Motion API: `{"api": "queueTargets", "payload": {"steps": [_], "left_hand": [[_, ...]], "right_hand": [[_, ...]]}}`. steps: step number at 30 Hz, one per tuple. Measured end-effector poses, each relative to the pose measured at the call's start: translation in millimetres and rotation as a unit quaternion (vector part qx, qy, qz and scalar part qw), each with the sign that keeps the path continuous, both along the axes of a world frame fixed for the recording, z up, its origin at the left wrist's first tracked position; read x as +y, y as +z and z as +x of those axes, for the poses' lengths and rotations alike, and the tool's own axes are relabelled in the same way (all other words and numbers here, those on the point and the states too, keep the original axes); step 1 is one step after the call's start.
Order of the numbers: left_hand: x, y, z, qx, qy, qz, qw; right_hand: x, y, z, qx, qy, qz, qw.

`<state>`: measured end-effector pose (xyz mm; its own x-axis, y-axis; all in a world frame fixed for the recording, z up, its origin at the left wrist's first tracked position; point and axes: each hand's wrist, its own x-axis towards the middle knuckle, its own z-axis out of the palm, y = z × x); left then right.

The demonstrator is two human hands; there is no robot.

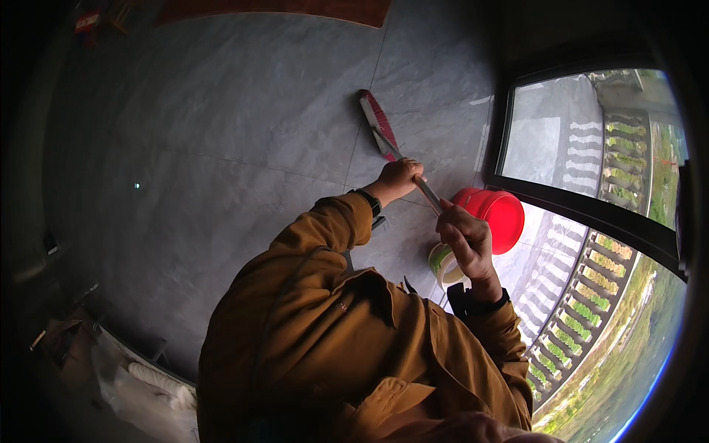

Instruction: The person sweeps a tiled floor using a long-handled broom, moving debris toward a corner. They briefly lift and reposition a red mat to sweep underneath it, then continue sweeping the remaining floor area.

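Brown jacket sleeves, nearest. Right hand (467, 240) clenched high on broom handle (428, 193); left hand (399, 179) grasping it lower, spread for leverage. Green-and-white cup (442, 264) beneath right hand; red bucket (496, 214) just beside. Red broom head (377, 122) angled on grey tiled floor (221, 133), farther out. Window frame (517, 188) beyond.

Grey tiled floor (221, 133) beside a dark-framed window (591, 148).

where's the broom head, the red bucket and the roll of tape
broom head (374, 118), head view, on its red bristles
red bucket (504, 215), head view, on its side wall
roll of tape (442, 263), head view, on its outer band below the right hand (467, 238)
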<state>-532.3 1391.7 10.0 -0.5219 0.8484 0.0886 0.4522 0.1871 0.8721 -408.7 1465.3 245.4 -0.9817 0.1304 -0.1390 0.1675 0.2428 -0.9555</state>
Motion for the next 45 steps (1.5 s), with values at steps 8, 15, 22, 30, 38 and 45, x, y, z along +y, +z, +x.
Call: {"api": "queueTargets", "payload": {"steps": [8, 15, 22, 30, 38, 45], "left_hand": [[-150, -9, -37, 0.014, -0.018, -0.334, 0.942], [-109, 45, -58, 0.026, -0.014, -0.257, 0.966], [83, 97, -104, -0.017, -0.119, -0.004, 0.993], [286, 57, -185, -0.164, -0.084, 0.086, 0.979], [203, -7, -215, -0.090, 0.061, -0.201, 0.974], [65, 46, -256, -0.056, 0.062, -0.418, 0.904]], "right_hand": [[0, -79, -51, -0.103, -0.213, -0.437, 0.868], [47, -26, -89, 0.037, -0.024, -0.427, 0.903], [125, 84, -94, 0.199, 0.035, -0.102, 0.974], [244, 49, -199, 0.157, 0.079, 0.135, 0.975], [324, -51, -268, 0.023, 0.062, -0.266, 0.962], [301, -111, -333, -0.147, 0.150, -0.468, 0.858]]}}
